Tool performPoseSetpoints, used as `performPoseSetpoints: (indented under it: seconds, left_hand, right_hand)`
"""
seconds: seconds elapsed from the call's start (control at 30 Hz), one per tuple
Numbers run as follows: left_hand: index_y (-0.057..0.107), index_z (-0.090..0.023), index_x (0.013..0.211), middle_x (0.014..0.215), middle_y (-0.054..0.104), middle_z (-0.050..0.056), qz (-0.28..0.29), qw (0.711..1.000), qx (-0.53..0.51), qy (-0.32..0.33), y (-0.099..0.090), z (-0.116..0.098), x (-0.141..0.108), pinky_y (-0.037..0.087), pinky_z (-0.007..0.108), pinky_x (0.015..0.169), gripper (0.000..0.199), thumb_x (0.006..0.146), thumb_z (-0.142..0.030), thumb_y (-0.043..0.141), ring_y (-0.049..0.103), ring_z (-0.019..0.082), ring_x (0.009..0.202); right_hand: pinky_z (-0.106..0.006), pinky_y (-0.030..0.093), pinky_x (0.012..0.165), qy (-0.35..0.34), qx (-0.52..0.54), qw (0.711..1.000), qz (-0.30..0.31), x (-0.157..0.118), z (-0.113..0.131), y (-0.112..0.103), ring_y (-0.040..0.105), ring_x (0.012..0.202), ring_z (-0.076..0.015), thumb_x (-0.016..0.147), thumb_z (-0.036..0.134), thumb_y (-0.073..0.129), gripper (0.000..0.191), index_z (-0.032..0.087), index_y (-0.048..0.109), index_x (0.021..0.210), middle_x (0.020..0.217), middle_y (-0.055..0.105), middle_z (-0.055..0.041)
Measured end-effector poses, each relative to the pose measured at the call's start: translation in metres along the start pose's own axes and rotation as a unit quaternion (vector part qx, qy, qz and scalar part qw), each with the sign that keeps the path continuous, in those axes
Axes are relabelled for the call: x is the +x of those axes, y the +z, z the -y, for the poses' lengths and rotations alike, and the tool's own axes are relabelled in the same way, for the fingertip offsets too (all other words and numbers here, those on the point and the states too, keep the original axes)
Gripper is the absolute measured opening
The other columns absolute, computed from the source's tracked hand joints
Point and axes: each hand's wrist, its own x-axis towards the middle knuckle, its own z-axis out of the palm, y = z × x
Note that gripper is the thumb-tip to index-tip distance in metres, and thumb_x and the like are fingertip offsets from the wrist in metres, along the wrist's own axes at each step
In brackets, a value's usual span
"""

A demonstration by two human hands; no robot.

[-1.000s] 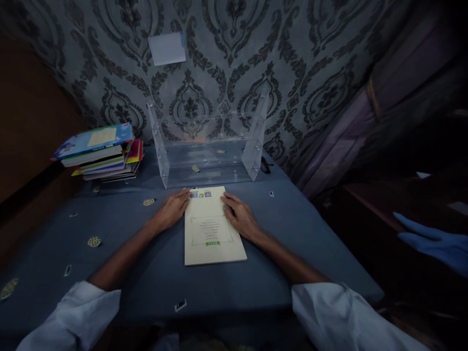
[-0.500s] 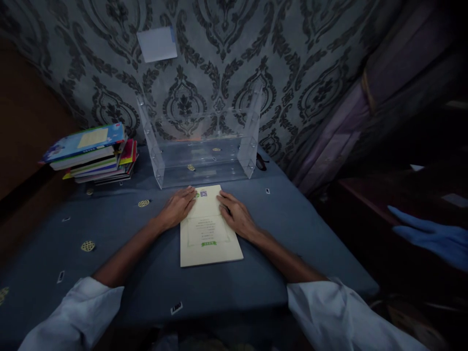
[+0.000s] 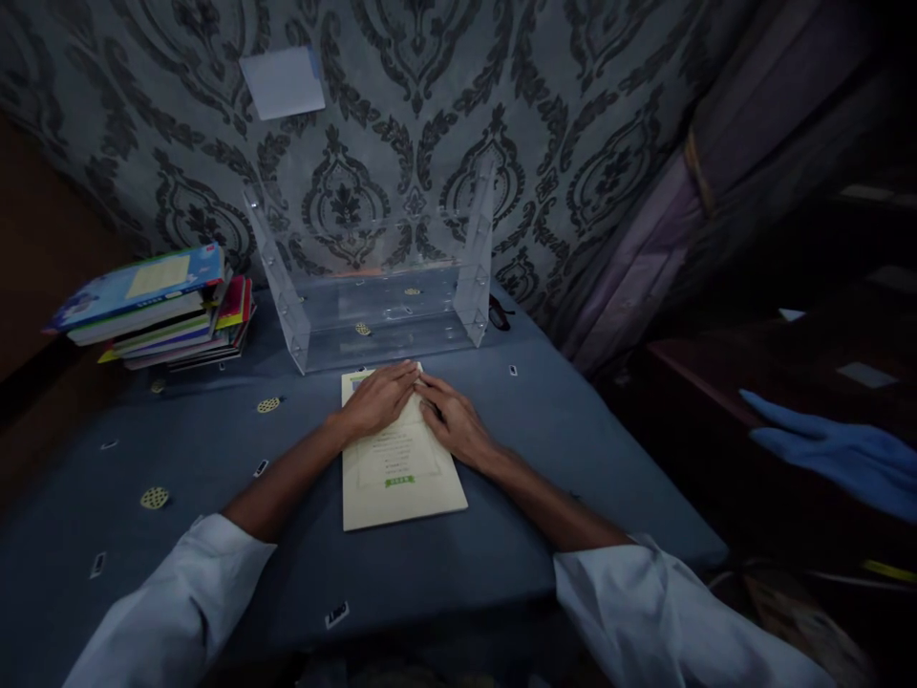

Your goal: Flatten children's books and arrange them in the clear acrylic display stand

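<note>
A cream booklet [image 3: 405, 502] with green and grey print lies flat on the blue tablecloth; the print appears upside down. Across its upper part rests my left hand [image 3: 382, 397], palm down, fingers stretched toward the top right corner. My right hand [image 3: 458, 420] is at the booklet's right edge, its fingers extended and a gap showing by the thumb. Near that corner the fingertips of both hands come together, and the paper beneath them is partly hidden. Just beyond the hands stands a clear acrylic rack [image 3: 473, 296].
A stack of books [image 3: 161, 306] sits at the left of the table [image 3: 573, 468]. Dark glasses [image 3: 500, 313] lie behind the rack's right side. A paper [image 3: 285, 84] is on the patterned wall. At the right are a tied curtain [image 3: 630, 268] and a blue glove-like shape [image 3: 831, 449].
My left hand has moved right from the booklet's left edge onto its upper part, covering the square code. My right hand has stayed by the right edge. The view has shifted slightly.
</note>
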Motion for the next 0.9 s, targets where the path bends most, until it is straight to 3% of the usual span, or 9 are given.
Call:
performPoseSetpoints:
  seconds: [0.23,0.9]
  left_hand:
    - [0.048,-0.018,0.145,0.154,0.047,0.01,0.013,1.0,-0.015,0.008,0.005,0.001,0.011,0.033,0.044,0.12,0.045,0.105,-0.029,0.031,0.04,0.021,0.147]
    - [0.052,-0.014,0.142,0.15,0.052,0.012,0.007,1.0,-0.013,0.026,0.005,-0.003,0.01,0.034,0.042,0.121,0.045,0.104,-0.028,0.032,0.046,0.022,0.143]
  right_hand:
    - [-0.048,0.047,0.112,0.018,0.005,0.999,-0.034,0.0,0.001,-0.002,0.058,0.13,-0.0282,0.095,0.021,0.047,0.038,0.019,0.068,0.127,0.137,0.062,-0.0142]
    - [-0.043,0.051,0.108,0.013,0.007,1.0,-0.023,-0.003,0.006,-0.01,0.064,0.123,-0.0247,0.094,0.018,0.046,0.039,0.018,0.072,0.123,0.128,0.07,-0.0128]
